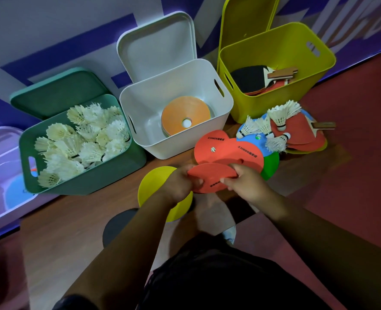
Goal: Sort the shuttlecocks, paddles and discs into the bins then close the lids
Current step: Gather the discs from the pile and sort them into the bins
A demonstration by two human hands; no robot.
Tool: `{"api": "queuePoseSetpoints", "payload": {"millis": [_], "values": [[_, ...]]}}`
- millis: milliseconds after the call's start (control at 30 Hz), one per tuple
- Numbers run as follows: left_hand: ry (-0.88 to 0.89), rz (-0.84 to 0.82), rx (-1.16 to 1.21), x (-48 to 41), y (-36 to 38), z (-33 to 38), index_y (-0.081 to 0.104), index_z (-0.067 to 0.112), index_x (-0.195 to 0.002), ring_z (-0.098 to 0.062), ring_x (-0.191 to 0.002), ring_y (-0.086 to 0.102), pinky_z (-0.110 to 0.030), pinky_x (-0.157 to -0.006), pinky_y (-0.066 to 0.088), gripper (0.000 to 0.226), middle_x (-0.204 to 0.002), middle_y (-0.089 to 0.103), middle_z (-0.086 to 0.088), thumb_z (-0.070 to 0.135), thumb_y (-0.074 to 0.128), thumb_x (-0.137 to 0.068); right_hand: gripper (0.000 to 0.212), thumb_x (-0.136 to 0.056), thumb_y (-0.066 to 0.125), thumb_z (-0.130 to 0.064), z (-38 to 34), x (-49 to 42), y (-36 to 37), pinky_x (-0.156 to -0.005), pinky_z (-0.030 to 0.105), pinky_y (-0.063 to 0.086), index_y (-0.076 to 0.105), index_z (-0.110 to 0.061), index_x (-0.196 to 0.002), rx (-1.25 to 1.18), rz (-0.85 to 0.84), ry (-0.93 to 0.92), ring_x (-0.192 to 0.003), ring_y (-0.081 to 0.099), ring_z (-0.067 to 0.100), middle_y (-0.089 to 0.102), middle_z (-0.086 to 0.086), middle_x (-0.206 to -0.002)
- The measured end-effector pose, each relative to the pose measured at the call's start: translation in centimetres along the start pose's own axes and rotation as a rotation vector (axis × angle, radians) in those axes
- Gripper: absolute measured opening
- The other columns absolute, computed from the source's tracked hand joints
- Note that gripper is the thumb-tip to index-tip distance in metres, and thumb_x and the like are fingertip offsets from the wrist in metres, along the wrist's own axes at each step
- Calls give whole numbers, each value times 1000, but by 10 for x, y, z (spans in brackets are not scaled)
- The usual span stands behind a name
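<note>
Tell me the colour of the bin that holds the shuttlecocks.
The bin is green, seen best in the head view.

At the floor's [73,231] far edge: left bin [84,182] holds shuttlecocks [84,142], middle bin [173,151] discs [185,117], right bin [263,108] paddles [258,81]. A mixed pile [296,135] lies before the right bin.

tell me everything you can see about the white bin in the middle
The white plastic bin is a rectangular tub with rounded corners and a slot handle cut in each side wall. It stands upright and open on the brown floor, between a green plastic bin of shuttlecocks and a yellow-green plastic bin. Its white lid leans upright behind it. A stack of flat orange discs with centre holes lies inside. The left hand and right hand, gripping a red disc, do not touch it.
</note>
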State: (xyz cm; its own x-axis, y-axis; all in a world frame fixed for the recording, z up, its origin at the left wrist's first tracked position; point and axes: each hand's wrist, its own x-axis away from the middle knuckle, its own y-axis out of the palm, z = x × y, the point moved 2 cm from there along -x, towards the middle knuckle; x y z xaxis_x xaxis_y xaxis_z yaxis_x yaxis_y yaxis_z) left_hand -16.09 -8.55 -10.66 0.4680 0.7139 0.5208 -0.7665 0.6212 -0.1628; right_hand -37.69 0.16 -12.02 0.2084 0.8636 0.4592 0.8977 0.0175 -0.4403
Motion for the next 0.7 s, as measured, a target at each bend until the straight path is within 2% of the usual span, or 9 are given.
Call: {"api": "queuePoseSetpoints", "payload": {"millis": [67,133,233,300,333,400,500,633,700], "values": [[-12,17,-59,-4,10,-3,72,12,-103,-9,-83,66,-30,-82,56,37,-93,72,-4,10,73,-66,31,-90,75,-31,7,7,-4,-89,31,58,72,-32,-121,56,44,-33,-92,73,12,76,-13,-94],[-43,25,-143,-9,19,-8,75,20,-99,-13,-86,70,-37,-86,59,35,-92,77,-1,16,77,-64,37,-90,74,-24,12,15,-4,-93,26,52,71,-29,-126,128,42,-85,-107,69,13,75,-10,-110],[-66,51,-246,-5,30,-2,72,29,-90,-15,-89,68,-31,-85,54,24,-88,73,5,10,82,-80,42,-92,72,-17,18,20,1,-88,20,44,68,-24,-132,229,39,-102,-114,67,17,74,-3,-119],[-32,62,-296,-3,36,2,72,29,-97,-11,-91,64,-23,-81,46,22,-92,70,8,10,79,-88,40,-94,69,-20,17,18,3,-90,23,47,66,-23,-134,260,75,-96,-115,67,21,74,0,-121],[-12,56,-308,-1,37,4,75,21,-107,-11,-95,64,-24,-82,45,20,-98,71,5,11,77,-90,39,-95,68,-22,16,17,4,-92,28,50,66,-23,-133,266,88,-100,-115,67,23,74,2,-121],[-8,54,-326,3,37,5,73,10,-119,-20,-103,67,-33,-92,50,32,-111,75,-7,23,73,-90,36,-97,66,-25,14,15,4,-94,37,55,66,-23,-132,313,99,-107,-114,68,29,75,6,-119],[-23,92,-343,2,29,-1,70,4,-122,-36,-115,69,-49,-100,51,57,-119,74,-19,37,60,-77,30,-99,65,-29,8,9,0,-93,40,56,64,-24,-128,378,80,-121,-114,68,33,75,8,-117],[-66,216,-182,3,12,6,71,14,-119,-27,-102,71,-38,-91,57,39,-106,76,-5,19,76,-81,29,-98,66,-33,-12,0,-11,-95,42,56,61,-29,-126,295,68,-115,-111,68,28,73,1,-115],[-80,281,-81,8,4,20,72,20,-106,-25,-94,72,-37,-83,58,32,-99,76,-3,23,75,-74,31,-97,67,-32,-29,-2,-15,-95,39,55,62,-31,-128,233,72,-140,-111,68,24,74,-3,-115]]}}
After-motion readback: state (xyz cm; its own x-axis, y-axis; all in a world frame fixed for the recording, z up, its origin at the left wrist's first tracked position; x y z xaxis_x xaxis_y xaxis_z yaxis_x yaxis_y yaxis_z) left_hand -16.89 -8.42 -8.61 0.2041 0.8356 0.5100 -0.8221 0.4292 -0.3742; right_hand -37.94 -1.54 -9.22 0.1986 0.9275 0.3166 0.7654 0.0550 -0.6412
